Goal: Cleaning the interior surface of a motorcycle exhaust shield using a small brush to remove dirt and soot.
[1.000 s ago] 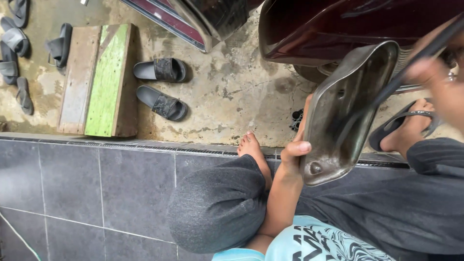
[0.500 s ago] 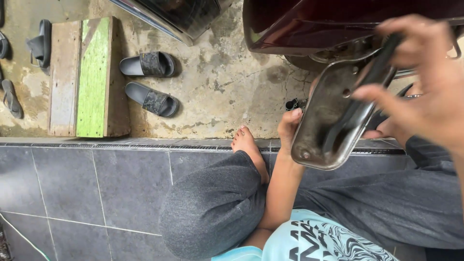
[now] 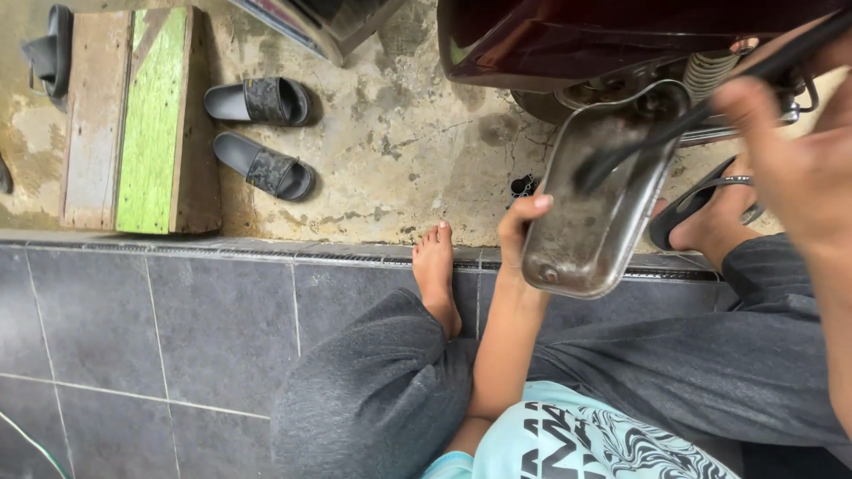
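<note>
Your left hand holds the metal cover by its lower left edge, the fingers curled over the rim, so this hand is closed on it. The cover is a dull grey curved piece, tilted, and it hangs above the edge where the tiled floor meets the concrete ground. Your right hand is very close to the camera and blurred; its fingers are wrapped around a thin black tool, whose end lies against the inside of the cover. Just behind the cover is the dark red motorbike with its spring. Your bare foot rests on the floor's edge, and the other foot wears a sandal on the concrete. Farther left on the concrete, two dark slippers lie beside a green wooden step.
</note>
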